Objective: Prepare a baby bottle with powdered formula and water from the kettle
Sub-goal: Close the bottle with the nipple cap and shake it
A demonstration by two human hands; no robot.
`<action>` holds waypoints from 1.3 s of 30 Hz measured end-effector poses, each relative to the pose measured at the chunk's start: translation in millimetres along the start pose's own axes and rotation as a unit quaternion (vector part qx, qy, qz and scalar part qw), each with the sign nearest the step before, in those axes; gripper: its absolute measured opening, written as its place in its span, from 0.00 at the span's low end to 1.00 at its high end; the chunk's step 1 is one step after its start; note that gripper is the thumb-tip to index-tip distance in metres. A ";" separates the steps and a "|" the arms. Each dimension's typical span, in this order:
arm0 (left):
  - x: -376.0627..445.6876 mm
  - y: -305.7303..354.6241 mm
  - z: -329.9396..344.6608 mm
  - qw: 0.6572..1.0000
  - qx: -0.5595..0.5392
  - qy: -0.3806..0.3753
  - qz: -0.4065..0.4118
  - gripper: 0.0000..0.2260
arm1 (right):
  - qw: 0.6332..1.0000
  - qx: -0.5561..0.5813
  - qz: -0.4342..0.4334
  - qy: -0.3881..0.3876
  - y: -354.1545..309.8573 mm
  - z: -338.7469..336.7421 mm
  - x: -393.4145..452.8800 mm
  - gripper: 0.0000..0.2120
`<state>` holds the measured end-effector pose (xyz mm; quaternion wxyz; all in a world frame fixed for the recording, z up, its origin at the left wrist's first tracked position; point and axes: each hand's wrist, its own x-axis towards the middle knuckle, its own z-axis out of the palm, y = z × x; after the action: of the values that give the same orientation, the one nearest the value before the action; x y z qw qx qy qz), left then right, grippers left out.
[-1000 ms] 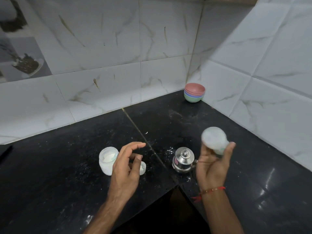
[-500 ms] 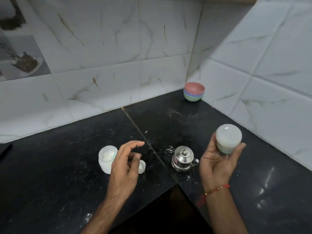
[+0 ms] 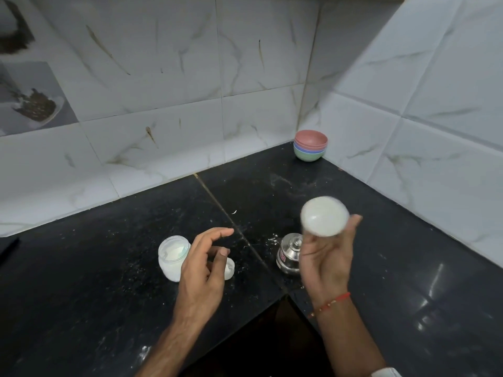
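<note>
My right hand (image 3: 325, 261) grips a milky white baby bottle (image 3: 324, 219), held up with its round base toward the camera and blurred by motion. Just behind that hand a small steel kettle (image 3: 288, 254) with a knobbed lid stands on the black counter (image 3: 95, 268). To the left sits an open white jar of formula powder (image 3: 173, 255). My left hand (image 3: 202, 270) hovers beside the jar with its fingers spread and nothing in it. A small clear lid (image 3: 230, 269) lies on the counter, partly hidden under the left fingers.
A stack of coloured bowls (image 3: 310, 145) stands in the far corner where the two tiled walls meet. White powder specks are scattered over the counter around the jar and kettle. The counter's front edge forms an inner corner near my forearms.
My right hand has moved the bottle right and up, then back left above the kettle, with its base turned toward the camera. The left hand has barely moved.
</note>
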<state>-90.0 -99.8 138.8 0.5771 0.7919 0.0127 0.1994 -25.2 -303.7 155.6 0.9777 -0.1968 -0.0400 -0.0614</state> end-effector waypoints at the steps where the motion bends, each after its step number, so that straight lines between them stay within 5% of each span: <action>1: -0.3 0.1 -0.5 1.000 0.000 0.003 -0.002 0.20 | 0.998 0.063 -0.011 0.021 -1.4 0.1 2.7 0.22; 3: -1.4 0.5 -0.4 1.000 0.002 0.006 -0.004 0.21 | 0.999 0.021 -0.025 0.043 -1.3 -5.1 4.6 0.28; 5: -1.8 1.0 0.5 1.000 -0.001 0.009 -0.001 0.21 | 0.978 -0.208 -0.013 -0.031 -0.7 -15.6 2.6 0.34; 7: -0.5 2.6 0.8 1.000 -0.002 0.007 0.001 0.21 | 0.847 -0.483 0.045 -0.217 1.2 -26.7 -3.6 0.39; 8: -0.1 3.5 0.8 1.000 0.000 0.003 0.002 0.21 | 0.767 -0.559 0.089 -0.302 1.7 -31.2 -7.0 0.40; 9: 0.4 4.4 0.8 1.000 0.002 0.000 0.004 0.20 | 0.727 -0.581 0.122 -0.344 2.0 -34.4 -9.7 0.42; 10: 0.5 5.2 0.5 1.000 0.002 -0.001 0.005 0.20 | 0.741 -0.568 0.127 -0.336 2.0 -35.7 -10.1 0.42; 14: -1.2 6.3 -2.0 1.000 -0.006 0.012 0.003 0.20 | 0.956 -0.285 -0.021 -0.060 -4.1 -33.1 -10.6 0.31; 16: -2.4 5.4 -2.1 1.000 0.001 0.009 0.000 0.19 | 0.993 -0.060 -0.060 0.086 -10.6 -34.8 -2.2 0.27; 19: -2.2 5.4 -0.7 1.000 -0.001 0.006 -0.001 0.18 | 0.981 0.074 -0.058 0.170 -7.6 -32.6 1.2 0.28; 22: -1.8 6.1 1.5 1.000 -0.009 0.006 -0.001 0.19 | 0.980 -0.170 -0.023 0.102 4.1 -30.6 -8.3 0.29; 25: -1.4 5.1 2.2 1.000 -0.001 -0.002 0.001 0.20 | 0.853 -0.503 0.023 -0.139 6.4 -33.7 -13.2 0.39; 27: -1.6 4.3 1.8 1.000 0.007 -0.006 0.003 0.19 | 0.790 -0.564 0.065 -0.231 8.1 -23.7 -16.8 0.43; 39: -6.7 1.9 -0.3 1.000 -0.012 0.008 -0.009 0.15 | 0.906 -0.396 0.061 -0.140 -2.3 25.7 -11.5 0.37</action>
<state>-96.7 -101.9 138.6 0.5884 0.7830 0.0223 0.2006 -38.3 -294.6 178.8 0.8055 -0.5765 -0.1363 0.0152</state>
